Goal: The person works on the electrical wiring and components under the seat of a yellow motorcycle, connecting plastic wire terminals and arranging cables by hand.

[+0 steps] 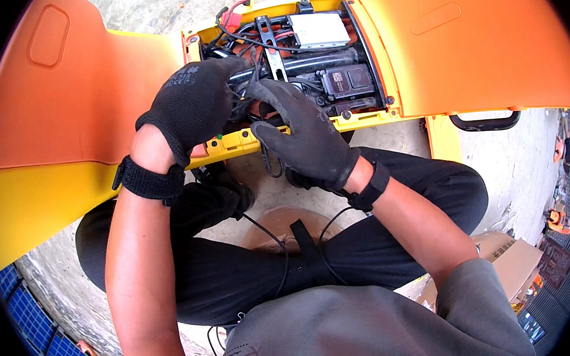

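In front of me lies an orange and yellow vehicle body with an open compartment [238, 141] full of wiring. My left hand [192, 108], in a black knit glove, reaches over the compartment's left end, its fingers closed on a black cable [238, 96]. My right hand [312, 136], gloved too, comes over the near rim with thumb and forefinger curved apart. Its fingertips are close to the same cables, and no thing shows between them. A thin black cable loop [273, 169] hangs below the rim. The left fingertips are partly hidden.
Inside the compartment are a silver box [319, 30], a black module [346, 81], a slotted metal bracket [270, 45] and a red connector [232, 23]. Orange panels [482, 42] flank it. A black handle [486, 121] sits at right. Cardboard [509, 264] and blue crates [35, 315] stand behind.
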Available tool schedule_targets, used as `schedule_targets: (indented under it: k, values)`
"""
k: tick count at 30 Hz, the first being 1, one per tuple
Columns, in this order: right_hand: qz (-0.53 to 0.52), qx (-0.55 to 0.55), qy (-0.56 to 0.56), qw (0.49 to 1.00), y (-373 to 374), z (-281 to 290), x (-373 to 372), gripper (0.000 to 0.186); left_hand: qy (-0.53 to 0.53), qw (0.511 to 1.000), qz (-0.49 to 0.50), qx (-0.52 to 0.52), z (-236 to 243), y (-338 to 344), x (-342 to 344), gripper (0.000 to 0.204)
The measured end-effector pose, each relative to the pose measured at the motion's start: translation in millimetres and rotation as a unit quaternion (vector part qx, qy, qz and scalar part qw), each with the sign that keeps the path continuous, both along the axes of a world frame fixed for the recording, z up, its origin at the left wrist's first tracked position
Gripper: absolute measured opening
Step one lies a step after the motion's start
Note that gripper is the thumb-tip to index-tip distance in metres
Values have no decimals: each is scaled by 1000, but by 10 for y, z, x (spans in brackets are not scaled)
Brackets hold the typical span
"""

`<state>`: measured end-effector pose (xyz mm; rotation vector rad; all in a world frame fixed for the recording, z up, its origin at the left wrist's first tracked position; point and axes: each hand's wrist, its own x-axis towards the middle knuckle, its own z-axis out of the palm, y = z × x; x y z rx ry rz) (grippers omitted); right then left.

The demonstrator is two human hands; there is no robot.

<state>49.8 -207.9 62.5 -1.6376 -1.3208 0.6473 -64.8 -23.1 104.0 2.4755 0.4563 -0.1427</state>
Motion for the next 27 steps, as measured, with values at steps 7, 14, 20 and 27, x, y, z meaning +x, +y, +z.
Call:
schedule_targets:
  k: [7, 14, 20, 27]
  values:
    - [-61, -10, 1, 998, 20, 80, -5, 35, -26, 998, 0, 58, -18, -15, -39, 42]
    - [-126, -34, 53, 990, 19, 67, 92, 27, 6, 998, 16, 59, 33, -49, -8, 43]
    - [-154, -79, 174, 969, 25, -154, 312, 23, 14, 998, 31, 43, 33, -58, 9, 42]
    - [-174, -152, 135, 964, 3, -103, 386, 23, 14, 997, 48, 51, 9, -58, 7, 32]
